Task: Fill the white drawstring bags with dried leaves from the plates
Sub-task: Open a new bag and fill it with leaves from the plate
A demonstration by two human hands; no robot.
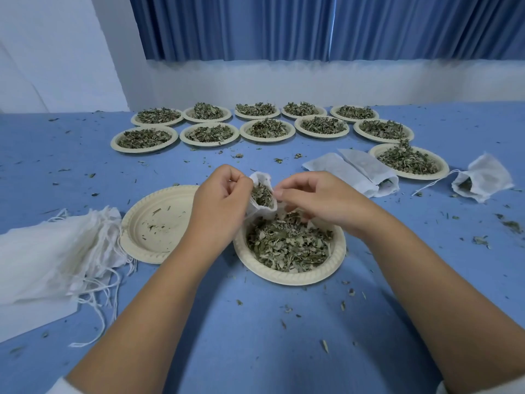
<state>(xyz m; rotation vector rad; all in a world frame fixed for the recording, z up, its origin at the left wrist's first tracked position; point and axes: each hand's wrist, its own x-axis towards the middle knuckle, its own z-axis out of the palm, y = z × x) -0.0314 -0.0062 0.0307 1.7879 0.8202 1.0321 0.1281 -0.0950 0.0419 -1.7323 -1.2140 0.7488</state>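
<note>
"Between the two hands, what is there?"

"A bag (260, 177), mouth up and spread wide. The left hand (218, 200) pinches one edge of the rim; the right hand (321, 200) appears to pinch the opposite edge with thumb and forefinger. Leaves (261, 194) show inside, close to the rim, so this one looks nearly full."

"And straight below the grip?"

"A plate (339, 260) with a good heap left on it. Just left of the grip sits an empty plate (153, 223), only crumbs on it."

"So how far along is the person?"

"Early, by the look of it. Right of the grip lie three filled bags (355, 172), leaves showing in at least two mouths. Beyond them stands one full plate (441, 169), and far past the grip ten more plates (264, 129) in two rows, all heaped. Left of the grip a thick stack of bags (56, 251) lies flat and unfilled."

"What are the things like?"

"The bags are thin, limp white cloth, slightly sheer, with loose cotton strings. The plates are round, cream, stiff pulp with ribbed rims. The leaves are dry, curled, grey-green flakes, light enough to scatter: bits litter the blue tablecloth (255, 336) all round the grip."
</note>
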